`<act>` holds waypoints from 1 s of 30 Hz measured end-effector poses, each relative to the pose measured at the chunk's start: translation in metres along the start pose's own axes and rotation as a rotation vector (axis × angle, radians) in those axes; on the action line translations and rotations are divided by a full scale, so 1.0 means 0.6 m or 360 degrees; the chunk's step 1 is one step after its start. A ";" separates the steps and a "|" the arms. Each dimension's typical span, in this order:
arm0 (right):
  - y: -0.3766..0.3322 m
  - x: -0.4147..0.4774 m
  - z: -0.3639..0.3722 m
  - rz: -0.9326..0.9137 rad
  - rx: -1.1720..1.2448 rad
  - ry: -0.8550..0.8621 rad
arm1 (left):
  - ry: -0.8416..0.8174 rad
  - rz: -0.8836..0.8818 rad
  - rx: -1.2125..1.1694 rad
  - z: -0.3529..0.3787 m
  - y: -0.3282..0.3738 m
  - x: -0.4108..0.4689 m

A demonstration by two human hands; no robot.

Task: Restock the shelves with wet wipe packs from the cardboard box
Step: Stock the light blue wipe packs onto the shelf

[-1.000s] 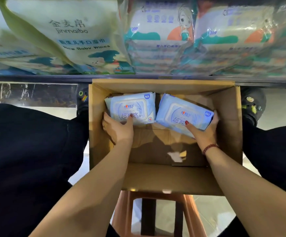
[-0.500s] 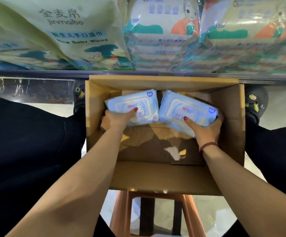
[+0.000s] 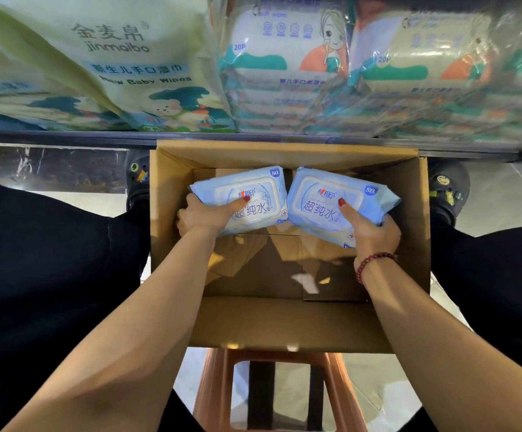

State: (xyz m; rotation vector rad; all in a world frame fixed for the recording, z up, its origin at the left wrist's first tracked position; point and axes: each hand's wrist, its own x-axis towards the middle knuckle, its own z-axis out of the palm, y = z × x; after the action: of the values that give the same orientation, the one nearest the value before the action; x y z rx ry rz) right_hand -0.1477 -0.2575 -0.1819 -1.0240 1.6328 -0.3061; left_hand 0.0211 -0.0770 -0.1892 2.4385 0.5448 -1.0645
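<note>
While reaching into the cardboard box (image 3: 284, 322) below the stocked shelf (image 3: 66, 139), gripping one wet wipe pack (image 3: 253, 194) in the left hand (image 3: 203, 217) and a second pack (image 3: 325, 194) in the right hand (image 3: 373, 233), with thumbs on top and fingers (image 3: 389, 221) curled round the edges, side by side near the far wall.

A brown plastic stool (image 3: 213, 385) stands at the bottom. Black trousers (image 3: 51, 260) fill both sides. There are two black shoes with little bright charms on them, the left shoe (image 3: 137, 179) and the right shoe (image 3: 448, 188). The floor (image 3: 503, 194) is pale tile. A dark stone strip (image 3: 51, 166) runs along the left. Up top sits a big pale green bag (image 3: 122, 57) of baby wipes, and beside it clear bundles (image 3: 284, 67) of small packs with a cartoon girl. A red bead bracelet (image 3: 373, 265) shows too.
</note>
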 end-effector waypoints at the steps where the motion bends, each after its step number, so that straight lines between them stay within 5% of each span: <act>1: -0.001 0.000 -0.004 -0.0018 -0.0015 -0.0024 | 0.0034 0.0036 0.0004 0.004 0.001 -0.006; 6: 0.003 -0.007 0.000 -0.0159 -0.0028 -0.0090 | 0.0049 0.0345 0.0029 0.001 0.017 0.001; 13: -0.018 0.000 -0.003 -0.0022 -0.0025 -0.0338 | -0.0049 0.0262 -0.0303 -0.012 0.019 0.023; 18: -0.035 0.024 -0.008 0.0162 -0.0116 -0.0670 | -0.0489 0.0223 -0.0542 -0.011 0.004 0.051; 30: -0.015 0.029 -0.002 0.0115 -0.0145 -0.0516 | -0.0350 0.0215 -0.0760 0.003 -0.032 0.043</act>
State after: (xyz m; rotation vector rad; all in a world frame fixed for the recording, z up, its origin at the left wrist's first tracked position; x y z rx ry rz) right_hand -0.1444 -0.2760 -0.1872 -1.0220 1.3951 -0.0145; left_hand 0.0266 -0.0575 -0.2141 1.8906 0.4877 -0.9955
